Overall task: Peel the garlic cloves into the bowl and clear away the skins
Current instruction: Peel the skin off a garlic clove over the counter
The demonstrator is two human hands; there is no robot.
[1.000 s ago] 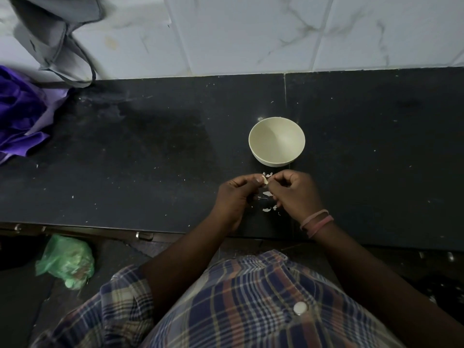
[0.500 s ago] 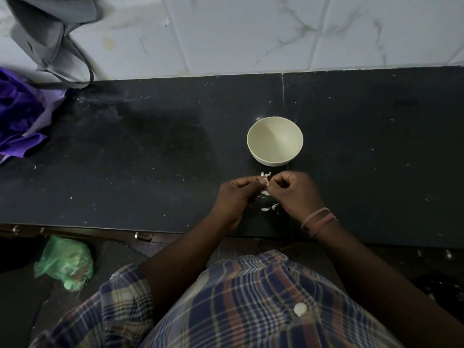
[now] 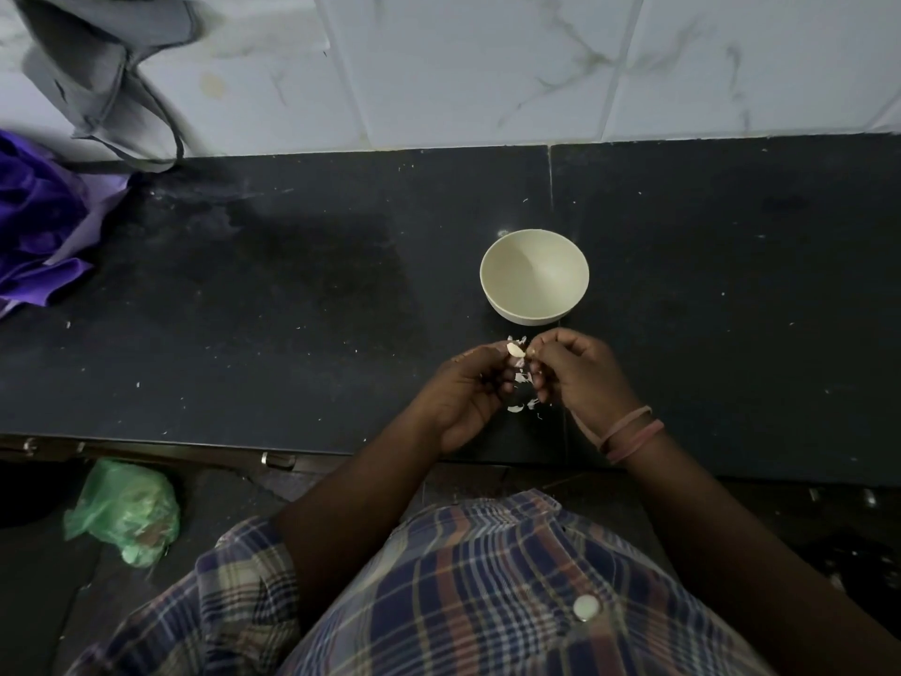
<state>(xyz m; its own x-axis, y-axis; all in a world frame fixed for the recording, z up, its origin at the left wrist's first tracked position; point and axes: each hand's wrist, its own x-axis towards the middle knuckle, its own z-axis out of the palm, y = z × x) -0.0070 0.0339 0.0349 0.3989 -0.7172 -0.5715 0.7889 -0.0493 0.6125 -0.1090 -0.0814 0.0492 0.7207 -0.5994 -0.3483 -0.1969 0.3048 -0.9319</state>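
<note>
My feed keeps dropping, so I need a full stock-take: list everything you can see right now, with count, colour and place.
bowl: one, cream, on the counter just beyond the hands; nothing visible inside.
garlic clove: one, pale, pinched between both hands.
garlic skins: several scraps, white, on the counter under the hands.
counter: one, black, speckled.
wall tiles: white, marbled, behind the counter.
grey bag: one, far left against the wall.
purple cloth: one, left edge of the counter.
green plastic bag: one, on the floor, lower left.
checked shirt: one, blue plaid, bottom.
wristbands: pink, right wrist.
left hand: holds the clove.
right hand: picks at it.
</note>
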